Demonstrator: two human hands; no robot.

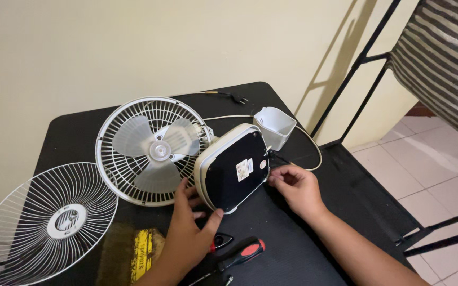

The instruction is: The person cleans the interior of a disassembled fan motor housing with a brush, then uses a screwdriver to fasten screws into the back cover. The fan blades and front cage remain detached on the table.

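Note:
A small white desk fan lies on its side on the black table [314, 249]. Its rear grille and translucent blades [152, 148] face up, and the black underside of its base [234, 168] faces me. My left hand [189, 233] grips the lower left edge of the base, thumb on the black bottom. My right hand [295, 185] touches the base's right edge, fingertips pinched at a small spot there. The detached front grille [46, 222] lies flat at the left.
A white plastic cover piece [275, 126] stands behind the base. The fan's white cord and black plug [237, 97] trail across the back. A red-and-black screwdriver [242, 252] lies near my left wrist. A black metal rack [361, 63] stands right.

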